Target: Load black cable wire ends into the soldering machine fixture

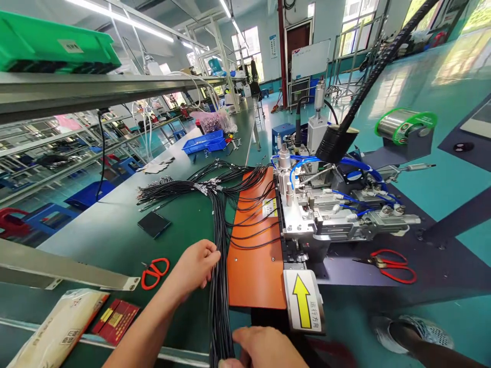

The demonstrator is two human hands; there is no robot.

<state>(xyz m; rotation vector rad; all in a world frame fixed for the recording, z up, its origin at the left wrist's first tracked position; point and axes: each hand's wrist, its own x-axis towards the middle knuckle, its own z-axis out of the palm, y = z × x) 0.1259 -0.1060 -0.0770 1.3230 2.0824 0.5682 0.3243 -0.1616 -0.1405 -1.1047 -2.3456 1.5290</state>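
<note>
A long bundle of black cables (pixel 220 306) runs toward me over the green mat, along the left edge of an orange plate (pixel 255 278). My left hand (pixel 199 261) is at the bundle's left side, fingers curled in and thumb pressed to the forefinger; anything between them is hidden. Lower down, my right hand (pixel 264 347) grips the bundle's right edge between thumb and forefinger, partly cut off by the frame. Several single cables cross the orange plate to a metal machine (pixel 307 225). Farther back, a second cable bunch (pixel 169 189) with metallic ends lies on the mat.
Red-handled scissors (pixel 155 273) and a black square (pixel 154 224) lie left of the cables. Red-handled cutters (pixel 387 265) rest right of the machine. A blue tray (pixel 205 143) stands farther back. A solder reel (pixel 402 127) and black hose (pixel 368 87) rise at right.
</note>
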